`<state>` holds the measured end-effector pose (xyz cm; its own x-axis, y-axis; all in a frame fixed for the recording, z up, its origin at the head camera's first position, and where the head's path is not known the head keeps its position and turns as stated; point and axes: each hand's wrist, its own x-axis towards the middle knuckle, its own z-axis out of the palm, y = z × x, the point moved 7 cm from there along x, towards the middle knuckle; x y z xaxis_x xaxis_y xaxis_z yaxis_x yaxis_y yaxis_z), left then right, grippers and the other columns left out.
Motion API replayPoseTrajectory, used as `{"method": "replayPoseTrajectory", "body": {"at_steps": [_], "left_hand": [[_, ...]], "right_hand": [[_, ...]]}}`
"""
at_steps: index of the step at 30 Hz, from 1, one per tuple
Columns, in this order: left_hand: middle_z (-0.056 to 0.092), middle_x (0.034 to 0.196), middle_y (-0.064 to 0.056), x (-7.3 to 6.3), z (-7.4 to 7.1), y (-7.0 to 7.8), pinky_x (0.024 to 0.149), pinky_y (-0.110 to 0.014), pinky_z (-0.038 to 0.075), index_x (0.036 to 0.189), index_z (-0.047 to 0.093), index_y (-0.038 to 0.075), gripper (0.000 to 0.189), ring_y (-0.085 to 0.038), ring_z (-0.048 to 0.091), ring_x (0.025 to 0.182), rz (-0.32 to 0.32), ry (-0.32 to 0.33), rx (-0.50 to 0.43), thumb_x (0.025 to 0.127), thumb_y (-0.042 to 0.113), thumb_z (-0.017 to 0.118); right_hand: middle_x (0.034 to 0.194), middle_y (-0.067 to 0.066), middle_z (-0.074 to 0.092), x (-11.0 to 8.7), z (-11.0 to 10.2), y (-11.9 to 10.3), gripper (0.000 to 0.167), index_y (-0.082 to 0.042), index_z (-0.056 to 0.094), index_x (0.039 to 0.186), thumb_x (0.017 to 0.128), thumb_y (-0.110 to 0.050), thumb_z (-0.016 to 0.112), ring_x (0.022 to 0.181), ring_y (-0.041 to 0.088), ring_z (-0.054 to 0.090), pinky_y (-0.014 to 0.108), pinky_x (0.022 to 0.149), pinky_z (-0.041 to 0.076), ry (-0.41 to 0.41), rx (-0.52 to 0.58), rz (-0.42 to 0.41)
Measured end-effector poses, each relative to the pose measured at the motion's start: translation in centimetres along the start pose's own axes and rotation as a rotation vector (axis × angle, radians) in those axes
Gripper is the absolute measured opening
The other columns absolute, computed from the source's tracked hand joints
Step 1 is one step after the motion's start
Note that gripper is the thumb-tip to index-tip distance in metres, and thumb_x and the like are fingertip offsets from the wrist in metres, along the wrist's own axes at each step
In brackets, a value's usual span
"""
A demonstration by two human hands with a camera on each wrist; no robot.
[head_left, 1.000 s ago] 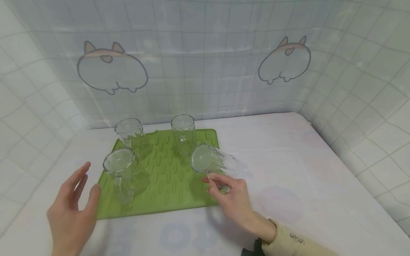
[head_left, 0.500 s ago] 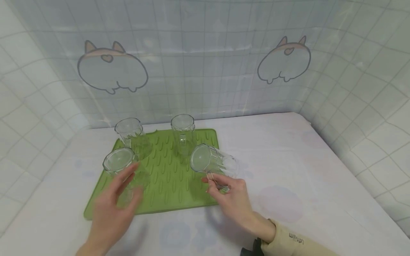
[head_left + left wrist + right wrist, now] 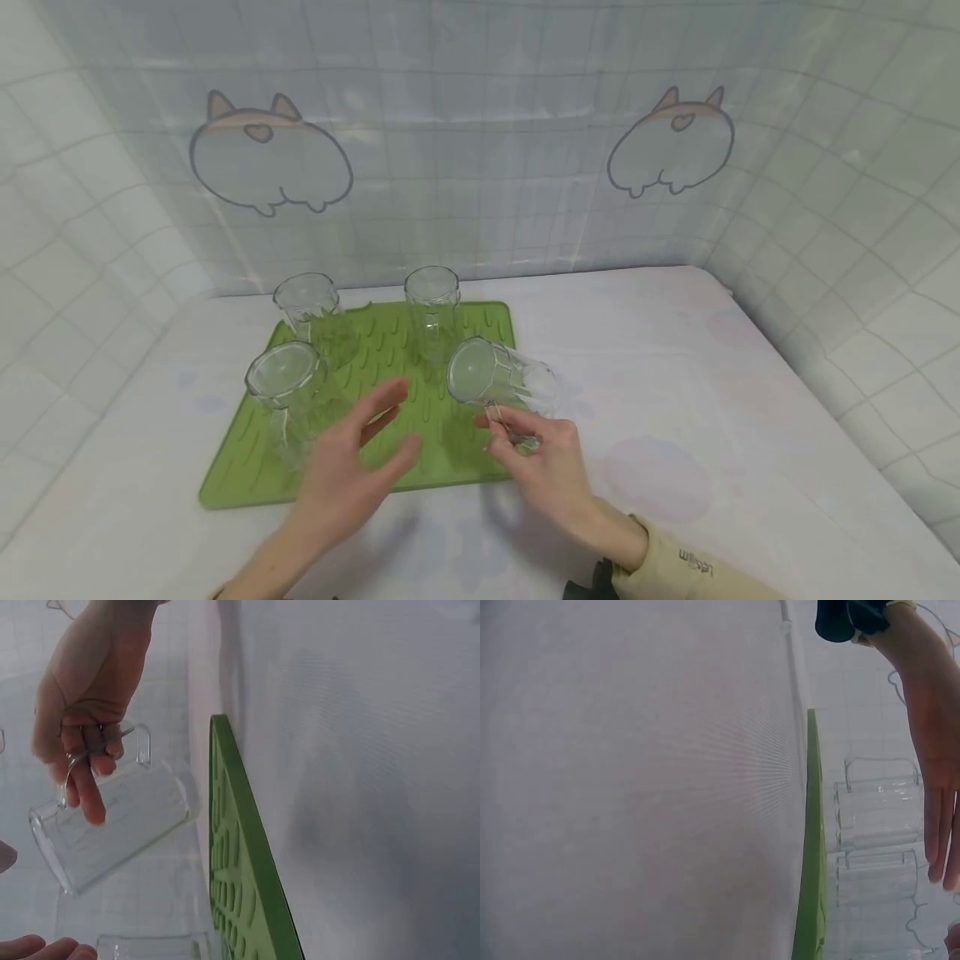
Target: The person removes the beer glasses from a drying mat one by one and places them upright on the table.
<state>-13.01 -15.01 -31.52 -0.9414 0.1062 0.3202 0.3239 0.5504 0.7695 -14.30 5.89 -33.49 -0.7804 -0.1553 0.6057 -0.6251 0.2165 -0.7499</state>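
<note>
By the mat (image 3: 427,458), the left hand (image 3: 345,475) hangs loose, empty — the right hand (image 3: 547,462) pinches a tilted mug (image 3: 495,375).

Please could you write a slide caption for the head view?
Right hand holds a tilted glass mug; left hand, empty, hovers nearby.

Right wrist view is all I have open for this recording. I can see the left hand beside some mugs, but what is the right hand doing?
Observer: The head view shows the right hand holding a glass mug by its handle.
Operator: I can't see that mug. Is it upright?
Observer: No, the head view shows it tilted well over to one side.
Operator: I only get the edge of the green mat. Is its top smooth?
Observer: No, the left wrist view shows raised oval ridges on it.
</note>
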Motion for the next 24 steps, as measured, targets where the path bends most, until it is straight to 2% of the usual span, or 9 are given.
{"method": "replayPoseTrajectory", "body": {"at_steps": [4, 10, 14, 19, 24], "left_hand": [[0.057, 0.143, -0.008, 0.8, 1.2, 0.2, 0.105, -0.040, 0.051, 0.144, 0.049, 0.012, 0.062, -0.028, 0.058, 0.128, -0.011, -0.045, -0.056, 0.090, 0.021, 0.077], [0.056, 0.143, -0.006, 2.1, 2.9, -0.3, 0.107, -0.040, 0.050, 0.146, 0.046, 0.016, 0.069, -0.026, 0.056, 0.130, -0.076, -0.104, -0.091, 0.088, 0.036, 0.078], [0.056, 0.143, -0.005, 2.9, 3.7, -0.3, 0.107, -0.045, 0.051, 0.148, 0.044, 0.022, 0.074, -0.026, 0.056, 0.130, -0.128, -0.134, -0.135, 0.085, 0.039, 0.080], [0.052, 0.145, -0.006, 3.7, 4.5, -0.3, 0.108, -0.046, 0.050, 0.153, 0.037, 0.021, 0.084, -0.027, 0.052, 0.133, -0.175, -0.145, -0.166, 0.084, 0.041, 0.080], [0.050, 0.146, -0.008, 4.1, 4.7, -0.2, 0.107, -0.043, 0.051, 0.154, 0.035, 0.020, 0.089, -0.027, 0.051, 0.132, -0.208, -0.129, -0.149, 0.082, 0.047, 0.081]], "right_hand": [[0.092, 0.009, 0.077, 0.0, 0.0, -0.2, 0.024, -0.004, 0.076, 0.099, 0.085, 0.011, 0.063, 0.065, 0.005, 0.069, 0.020, 0.057, 0.059, -0.017, -0.001, -0.030], [0.092, 0.009, 0.077, 0.0, 0.1, -0.5, 0.024, -0.004, 0.076, 0.100, 0.085, 0.010, 0.063, 0.069, 0.006, 0.070, 0.019, 0.060, 0.059, -0.034, -0.011, -0.076], [0.093, 0.008, 0.078, 0.0, 0.2, -0.6, 0.025, -0.005, 0.076, 0.102, 0.085, 0.009, 0.063, 0.072, 0.011, 0.073, 0.018, 0.062, 0.060, -0.034, -0.027, -0.109], [0.097, 0.010, 0.077, -0.2, 0.4, -0.4, 0.028, -0.001, 0.074, 0.110, 0.086, 0.009, 0.064, 0.074, 0.014, 0.074, 0.019, 0.061, 0.060, -0.059, -0.025, -0.098], [0.094, 0.011, 0.077, -0.3, 0.5, -0.5, 0.030, 0.000, 0.073, 0.112, 0.086, 0.010, 0.064, 0.073, 0.008, 0.072, 0.018, 0.060, 0.060, -0.075, -0.033, -0.109]]}}
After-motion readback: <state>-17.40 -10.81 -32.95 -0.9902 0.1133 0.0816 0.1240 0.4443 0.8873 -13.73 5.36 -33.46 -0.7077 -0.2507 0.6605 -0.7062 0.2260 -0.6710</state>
